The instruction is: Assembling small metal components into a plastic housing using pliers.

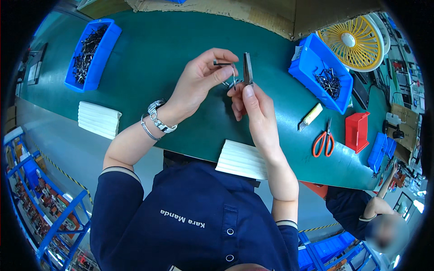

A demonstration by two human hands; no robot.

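Over the green table (pixel 181 40), the right hand (pixel 253 106) pinches a flat dark metal piece (pixel 247 67) upright, while left hand (pixel 199 79) fingers clamp a small dark pin (pixel 222 64) lying crosswise.

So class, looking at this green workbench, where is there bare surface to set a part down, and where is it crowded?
Bare green mat lies between the left blue plastic bin of dark metal parts and the raised hands. Another free patch sits between the two white ribbed blocks. The right end is crowded: second blue bin, yellow-handled utility knife, orange scissors, red box.

Both hands (pixel 199 81) (pixel 253 108) pinch small metal parts (pixel 239 74) above green table (pixel 172 49).
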